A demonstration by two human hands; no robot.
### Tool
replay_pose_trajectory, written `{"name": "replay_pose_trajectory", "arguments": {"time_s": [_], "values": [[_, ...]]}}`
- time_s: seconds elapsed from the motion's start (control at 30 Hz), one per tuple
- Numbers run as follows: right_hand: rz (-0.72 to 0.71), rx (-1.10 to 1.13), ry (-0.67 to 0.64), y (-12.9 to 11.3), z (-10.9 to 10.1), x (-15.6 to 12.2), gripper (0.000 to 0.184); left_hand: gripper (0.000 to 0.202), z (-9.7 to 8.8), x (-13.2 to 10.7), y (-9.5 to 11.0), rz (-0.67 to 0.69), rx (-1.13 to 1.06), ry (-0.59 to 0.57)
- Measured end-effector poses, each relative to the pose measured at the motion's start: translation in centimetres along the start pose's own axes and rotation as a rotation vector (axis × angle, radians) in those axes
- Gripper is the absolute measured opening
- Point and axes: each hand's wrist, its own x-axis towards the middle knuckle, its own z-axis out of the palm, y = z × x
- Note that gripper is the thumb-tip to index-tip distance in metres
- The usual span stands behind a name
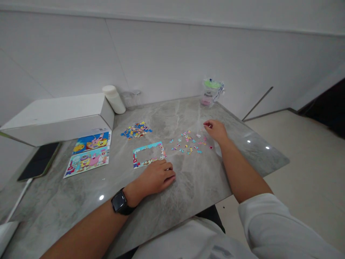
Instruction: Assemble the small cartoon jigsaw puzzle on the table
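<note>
A partly assembled jigsaw border [136,163] lies on the grey marbled table, its middle unfilled. My left hand [157,176] rests by its lower right corner, fingers loosely bent and a little apart, with nothing visible in them. Loose puzzle pieces [188,138] lie scattered to the right of the border. Just beyond their right edge is my right hand [216,131], thumb and fingertips drawn together in a pinch; whatever is between them is too small to make out. A denser pile of puzzle pieces [137,130] sits behind the border.
Two cartoon picture cards [87,160] lie at the left, near a phone [40,160] with a white cable. Behind them stand a white box [54,124], a white bottle [114,99] and clear cups [131,98]. A plastic-wrapped tub [210,92] stands at the back right.
</note>
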Motion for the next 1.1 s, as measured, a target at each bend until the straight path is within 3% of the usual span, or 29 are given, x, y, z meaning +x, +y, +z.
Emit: {"name": "replay_pose_trajectory", "arguments": {"time_s": [0.3, 0.57, 0.9, 1.1], "values": [[-0.092, -0.064, -0.248, 0.0, 0.2, -0.3, 0.025, 0.025, 0.1, 0.0, -0.2, -0.001, -0.046, -0.006], [-0.162, -0.111, -0.352, -0.9, 1.6, -0.6, 0.022, 0.026, 0.1, 0.1, -0.1, 0.000, -0.050, -0.007], [-0.087, 0.099, -0.330, -2.3, 1.2, -1.0, 0.014, 0.025, 0.3, 0.2, -0.1, 0.005, -0.051, -0.006], [-0.044, 0.081, -0.205, -2.0, 1.6, -0.6, 0.022, 0.025, 0.4, 0.2, -0.1, 0.000, -0.057, -0.010]]}}
